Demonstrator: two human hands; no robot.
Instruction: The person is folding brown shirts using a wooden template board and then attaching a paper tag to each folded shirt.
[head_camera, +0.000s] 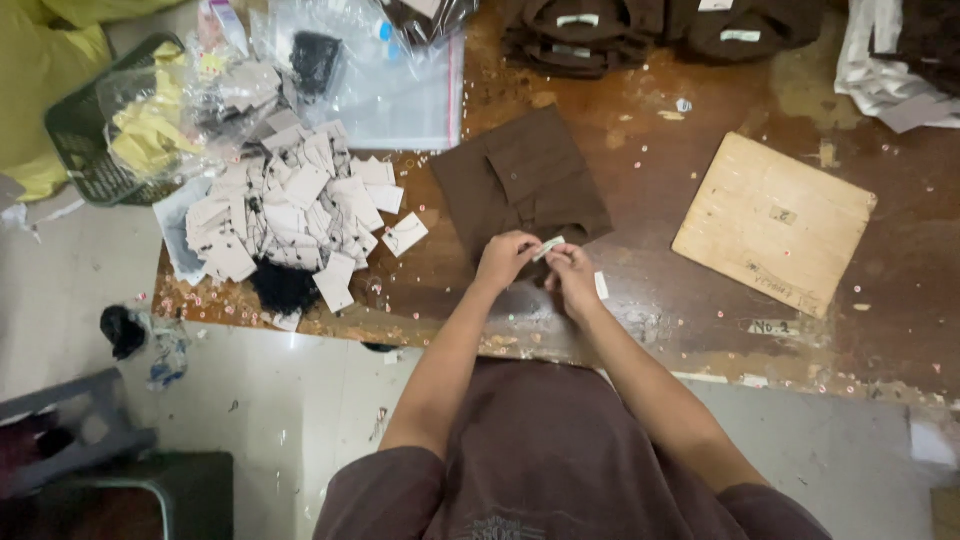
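A folded dark brown garment (520, 185) lies on the worn brown table (680, 200) in front of me. At its near edge my left hand (505, 258) and my right hand (574, 275) meet, both pinching a small white paper tag (548, 247). A second small white tag (601, 286) lies on the table just right of my right hand.
A heap of white tags (295, 205) with black strings sits to the left, with clear plastic bags (380, 70) behind it. Folded brown garments (590, 30) are stacked at the far edge. A pale wooden board (773, 222) lies to the right. A black basket (95, 130) holds yellow cloth.
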